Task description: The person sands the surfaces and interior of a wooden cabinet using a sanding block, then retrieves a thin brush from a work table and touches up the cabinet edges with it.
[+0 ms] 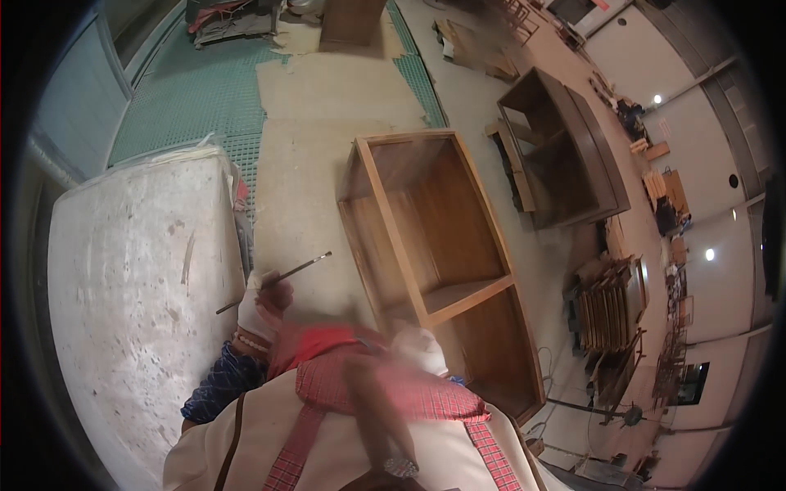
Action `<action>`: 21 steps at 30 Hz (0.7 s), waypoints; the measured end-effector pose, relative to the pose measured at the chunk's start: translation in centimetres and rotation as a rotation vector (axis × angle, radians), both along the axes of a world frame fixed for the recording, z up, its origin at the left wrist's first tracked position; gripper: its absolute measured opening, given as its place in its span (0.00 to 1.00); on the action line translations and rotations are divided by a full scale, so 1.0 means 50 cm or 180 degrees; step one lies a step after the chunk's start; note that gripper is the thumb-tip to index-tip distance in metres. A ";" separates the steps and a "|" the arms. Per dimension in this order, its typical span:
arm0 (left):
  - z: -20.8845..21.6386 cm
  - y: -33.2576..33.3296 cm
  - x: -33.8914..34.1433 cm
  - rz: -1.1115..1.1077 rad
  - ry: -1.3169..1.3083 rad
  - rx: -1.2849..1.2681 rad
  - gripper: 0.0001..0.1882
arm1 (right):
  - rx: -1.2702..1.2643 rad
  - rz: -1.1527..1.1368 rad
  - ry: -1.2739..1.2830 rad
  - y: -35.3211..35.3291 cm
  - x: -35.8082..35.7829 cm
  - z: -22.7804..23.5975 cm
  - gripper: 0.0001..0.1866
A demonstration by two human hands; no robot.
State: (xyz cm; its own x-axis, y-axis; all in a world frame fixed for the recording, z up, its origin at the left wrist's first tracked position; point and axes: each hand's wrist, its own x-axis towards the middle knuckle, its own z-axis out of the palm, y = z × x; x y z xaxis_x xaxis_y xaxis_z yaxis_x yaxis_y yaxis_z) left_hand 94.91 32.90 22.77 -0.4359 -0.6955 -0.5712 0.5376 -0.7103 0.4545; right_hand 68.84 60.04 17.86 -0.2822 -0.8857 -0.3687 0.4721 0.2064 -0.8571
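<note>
My left hand (268,304), in a white glove with the fingertips showing, is closed around a thin paintbrush (311,263). The brush is a slim dark stick with a pale band near its far end, pointing up and to the right. My right hand (419,350), also in white, is at the near left side of a brown wooden cabinet (393,225). Motion smears its fingers, and I cannot tell whether it touches the wood. The open-fronted cabinet has two compartments parted by a shelf.
A pale, stained block-like surface (147,262) stands at my left. Cardboard sheets (327,90) cover green grating (192,114) ahead. Another dark cabinet (565,155) stands beyond, to the right. Stacked wooden panels (606,311) and a standing fan (630,415) are farther right.
</note>
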 end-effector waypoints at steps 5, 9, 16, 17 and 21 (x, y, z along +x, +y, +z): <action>-0.041 -0.141 -0.096 0.0076 -0.0114 0.0077 0.25 | 0.0356 0.0620 0.0694 -0.173 -0.126 0.006 0.09; -0.054 -0.257 -0.206 -0.0012 -0.0133 0.0199 0.26 | -0.0496 0.0885 0.0760 -0.341 -0.252 -0.084 0.08; -0.058 -0.489 -0.317 0.0091 0.0577 -0.0065 0.24 | -0.0422 0.2426 0.0476 -0.586 -0.393 -0.142 0.29; -0.045 -0.514 -0.329 0.0311 0.0611 0.0186 0.22 | -0.0227 0.2508 0.0340 -0.609 -0.410 -0.128 0.29; -0.063 -0.634 -0.384 0.0023 0.1023 0.0307 0.23 | -0.0091 0.2138 0.0178 -0.666 -0.477 -0.142 0.24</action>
State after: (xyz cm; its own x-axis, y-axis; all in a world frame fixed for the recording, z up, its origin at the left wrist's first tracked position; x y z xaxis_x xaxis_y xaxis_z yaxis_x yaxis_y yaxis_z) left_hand 75.72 1.22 19.63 -0.5997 -0.6487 -0.4686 0.6478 -0.7373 0.1917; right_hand 44.97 26.73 10.78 0.3153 -0.8847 -0.3432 0.2041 0.4164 -0.8860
